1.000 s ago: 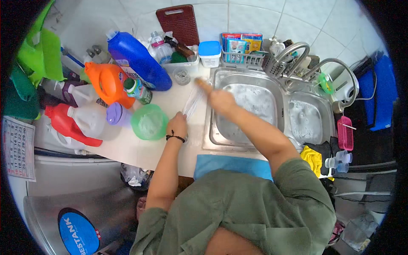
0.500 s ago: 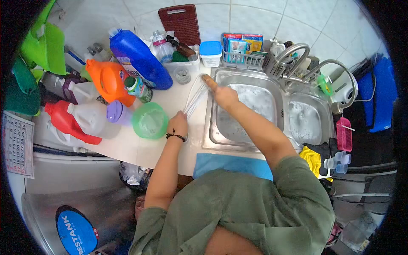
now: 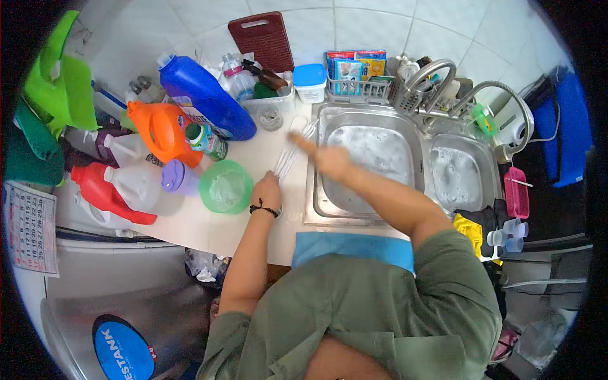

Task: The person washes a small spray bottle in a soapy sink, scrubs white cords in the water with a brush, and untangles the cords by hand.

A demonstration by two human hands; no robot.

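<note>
A bundle of thin, whitish strands [image 3: 289,159] lies slantwise over the white counter, left of the sink; its exact kind is unclear. My left hand [image 3: 268,189], with a dark beaded bracelet at the wrist, closes on the lower end. Over the upper part is my right hand [image 3: 329,161], blurred by motion, a finger or thumb pointing left across the strands. Whether it grips them I cannot make out. Just left of my left hand stands a green bowl [image 3: 225,187] with foamy liquid inside. A small clear cup [image 3: 270,118] sits beyond the strands.
Suds fill the large sink basin [image 3: 373,209] and the small basin [image 3: 453,202]. Bottles crowd the left: a blue bottle [image 3: 206,95], an orange jug [image 3: 163,134] and a red jug [image 3: 114,193]. A blue cloth [image 3: 354,249] lies at the counter's front.
My right hand has moved down and left from the strands' far end and is now blurred. My left hand stays at the lower end. The whole view has shifted slightly.
</note>
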